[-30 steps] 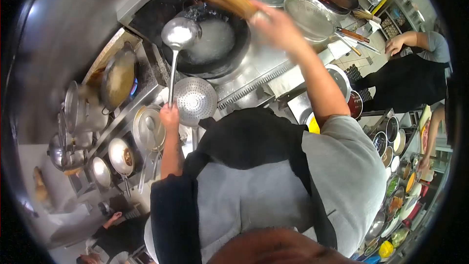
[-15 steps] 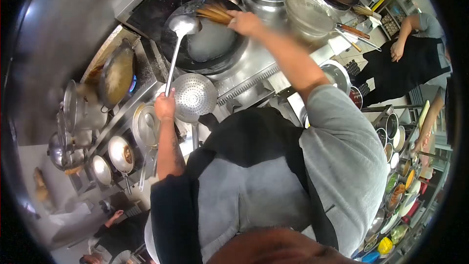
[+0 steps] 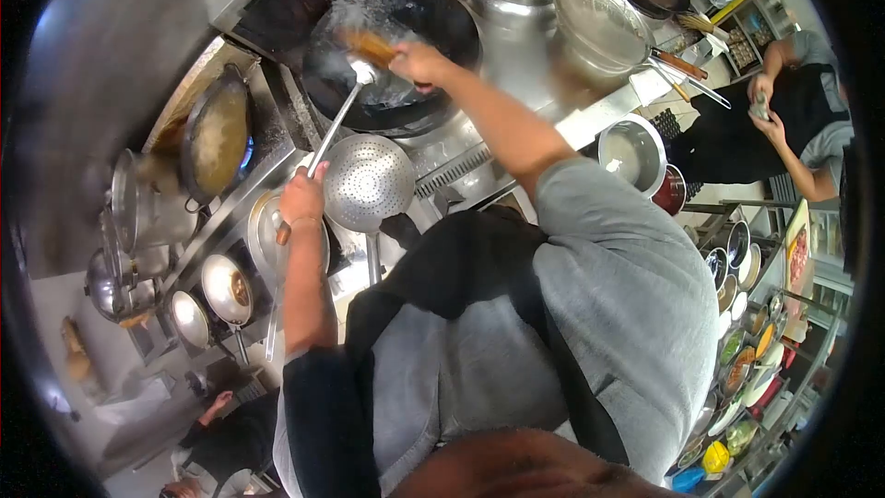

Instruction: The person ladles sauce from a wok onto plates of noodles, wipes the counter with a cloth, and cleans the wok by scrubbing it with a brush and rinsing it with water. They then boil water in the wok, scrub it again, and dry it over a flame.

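Bamboo brush (image 3: 367,44) gripped in right hand (image 3: 419,63) over steaming black wok (image 3: 444,23); ladle (image 3: 336,124) clasped by handle in left hand (image 3: 302,196), bowl inside wok.

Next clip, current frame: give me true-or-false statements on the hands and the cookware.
The left hand grips the long steel ladle by its handle. True.
The right hand holds a bamboo brush in the round black wok. True.
The round perforated steel skimmer is in the right hand. False: no hand touches it.
The ladle's bowl sits in the skimmer. False: it is in the wok.
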